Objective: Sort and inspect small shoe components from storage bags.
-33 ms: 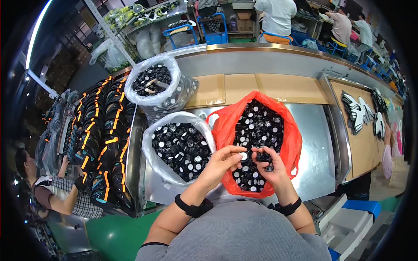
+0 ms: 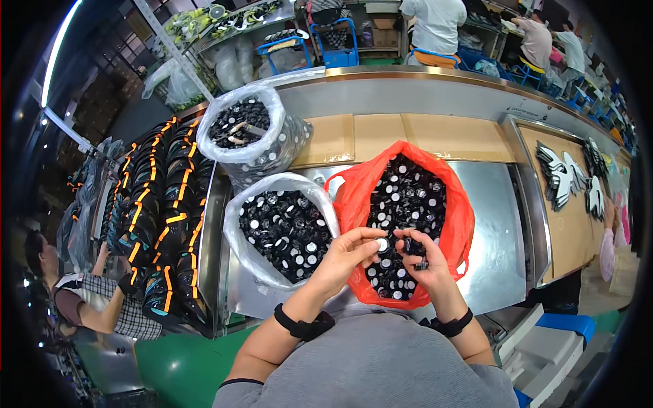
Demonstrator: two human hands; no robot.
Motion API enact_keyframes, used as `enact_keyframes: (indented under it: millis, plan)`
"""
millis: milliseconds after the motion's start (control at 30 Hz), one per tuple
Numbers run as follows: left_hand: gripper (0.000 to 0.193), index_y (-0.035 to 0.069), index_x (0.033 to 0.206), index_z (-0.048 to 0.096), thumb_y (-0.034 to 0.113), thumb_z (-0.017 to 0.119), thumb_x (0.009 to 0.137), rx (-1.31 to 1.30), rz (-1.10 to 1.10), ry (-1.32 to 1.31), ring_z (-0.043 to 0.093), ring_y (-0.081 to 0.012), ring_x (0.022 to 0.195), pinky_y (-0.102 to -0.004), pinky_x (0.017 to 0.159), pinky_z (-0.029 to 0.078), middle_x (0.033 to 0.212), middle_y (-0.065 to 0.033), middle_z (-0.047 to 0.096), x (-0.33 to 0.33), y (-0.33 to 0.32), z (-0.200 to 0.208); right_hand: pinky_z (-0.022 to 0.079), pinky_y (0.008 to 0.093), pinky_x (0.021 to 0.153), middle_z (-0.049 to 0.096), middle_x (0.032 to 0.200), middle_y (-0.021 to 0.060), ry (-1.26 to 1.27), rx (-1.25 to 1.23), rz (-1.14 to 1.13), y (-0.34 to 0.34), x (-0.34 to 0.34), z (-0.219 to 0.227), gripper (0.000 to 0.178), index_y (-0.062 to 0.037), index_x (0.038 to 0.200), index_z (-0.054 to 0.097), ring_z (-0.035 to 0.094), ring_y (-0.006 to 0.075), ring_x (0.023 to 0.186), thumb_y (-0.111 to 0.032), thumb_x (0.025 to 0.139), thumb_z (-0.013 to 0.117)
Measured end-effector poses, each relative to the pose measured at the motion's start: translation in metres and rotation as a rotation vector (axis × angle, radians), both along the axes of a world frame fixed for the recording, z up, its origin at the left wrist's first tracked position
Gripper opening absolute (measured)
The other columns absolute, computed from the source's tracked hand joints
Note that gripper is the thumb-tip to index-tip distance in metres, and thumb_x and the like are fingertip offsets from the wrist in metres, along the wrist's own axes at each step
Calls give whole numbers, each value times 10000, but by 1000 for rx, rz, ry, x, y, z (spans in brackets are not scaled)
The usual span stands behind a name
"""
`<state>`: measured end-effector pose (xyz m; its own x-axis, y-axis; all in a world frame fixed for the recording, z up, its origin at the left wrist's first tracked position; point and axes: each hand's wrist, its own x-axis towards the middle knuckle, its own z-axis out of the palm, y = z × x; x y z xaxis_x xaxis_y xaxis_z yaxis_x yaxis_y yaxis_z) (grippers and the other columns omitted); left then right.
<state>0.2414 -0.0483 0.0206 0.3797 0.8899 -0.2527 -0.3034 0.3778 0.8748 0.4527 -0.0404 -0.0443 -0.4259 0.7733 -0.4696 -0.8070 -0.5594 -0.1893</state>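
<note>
My left hand (image 2: 348, 260) is over the near edge of a red plastic bag (image 2: 457, 204). Its thumb and fingers pinch a small round piece with a white face (image 2: 382, 245). Close beside it, my right hand (image 2: 433, 266) curls around several small black pieces (image 2: 412, 247), one of them showing near its lower fingers. Many loose black pieces (image 2: 401, 183), some with white round faces, fill the red bag beneath both hands. To the left stands an open clear plastic bag (image 2: 235, 253) full of similar pieces.
A taller clear bag (image 2: 280, 146) of such pieces stands behind, with a tool lying on top. Black items with orange strips (image 2: 166, 292) are stacked at the left, near a person (image 2: 88, 299). White-and-black cut pieces (image 2: 561, 178) lie on cardboard at the right. Other people sit across the far ledge.
</note>
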Motion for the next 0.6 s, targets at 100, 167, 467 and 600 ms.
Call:
enact_keyframes:
  millis: [100,167,467,600]
  plan:
    - [252,25,1166,594,76,594,920,16,40,42,556,-70,788,-203,670,426,913,-8,617,-6,-3,0,349,164,404,590,990,93,-512,330,-2,-13,-22,35,234,-20,1119,570,616,140,758,-41,886,566]
    - [235,29,1140,586,60,605,908,15,69,51,566,-81,801,-213,679,433,935,-30,627,-9,-6,-2,338,165,391,569,985,80,-715,505,19,-20,-32,50,212,-5,1050,582,611,111,656,39,843,593]
    - [234,28,1129,533,34,593,903,-14,206,-83,616,-145,872,-281,769,498,973,-63,616,-16,-9,-10,488,231,607,584,951,80,-1069,881,-32,-16,-49,49,33,5,868,642,615,125,698,1,845,619]
    - [242,25,1133,529,31,595,901,-1,189,-89,621,-144,891,-275,792,499,982,-60,617,-19,-5,-19,498,259,697,596,930,93,-1272,1024,-149,-11,-49,48,178,4,952,650,605,152,790,46,779,650]
